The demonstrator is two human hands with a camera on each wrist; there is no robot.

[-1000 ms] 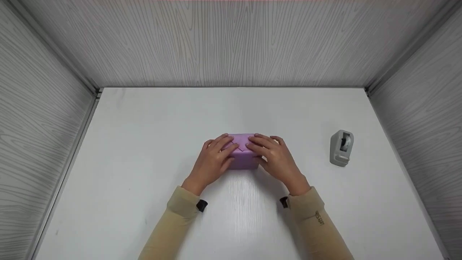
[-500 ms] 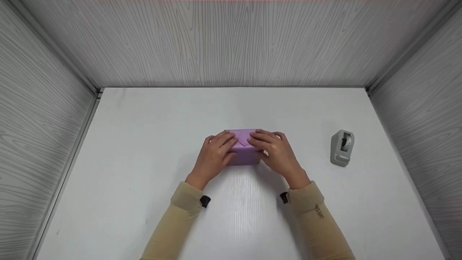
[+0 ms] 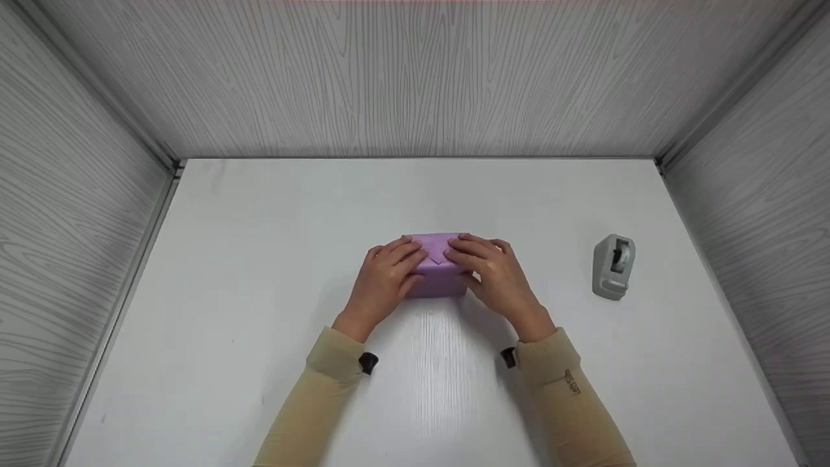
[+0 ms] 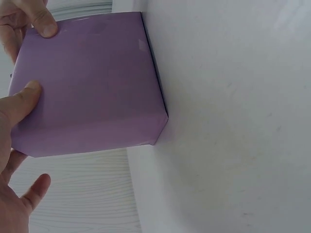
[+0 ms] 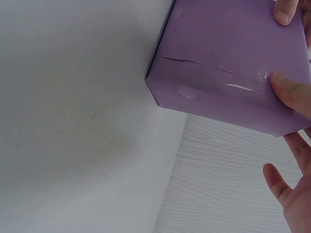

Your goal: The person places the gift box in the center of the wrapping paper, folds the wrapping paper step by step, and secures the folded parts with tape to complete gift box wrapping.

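Note:
A box wrapped in purple paper (image 3: pixel 438 285) stands on the white table, between both hands. A folded flap comes to a point on its top. My left hand (image 3: pixel 379 280) grips the left end, fingers over the top and thumb on the near face. At the right end, my right hand (image 3: pixel 499 280) holds it the same way. The left wrist view shows the box's smooth near face with both thumbs pressed on it. In the right wrist view, a paper seam with a pale gap (image 5: pixel 240 87) runs along that face near the right thumb (image 5: pixel 290 93). Some fingertips are hidden.
A grey tape dispenser (image 3: pixel 613 267) with a roll of tape stands on the right of the white table (image 3: pixel 272 227). Wood-grained panels (image 3: pixel 415 78) rise at the back and on both sides.
Over the first half second, both hands moved the box slightly away from the person, toward the back panel. Since then the hands and box have hardly moved. The tape dispenser stays put.

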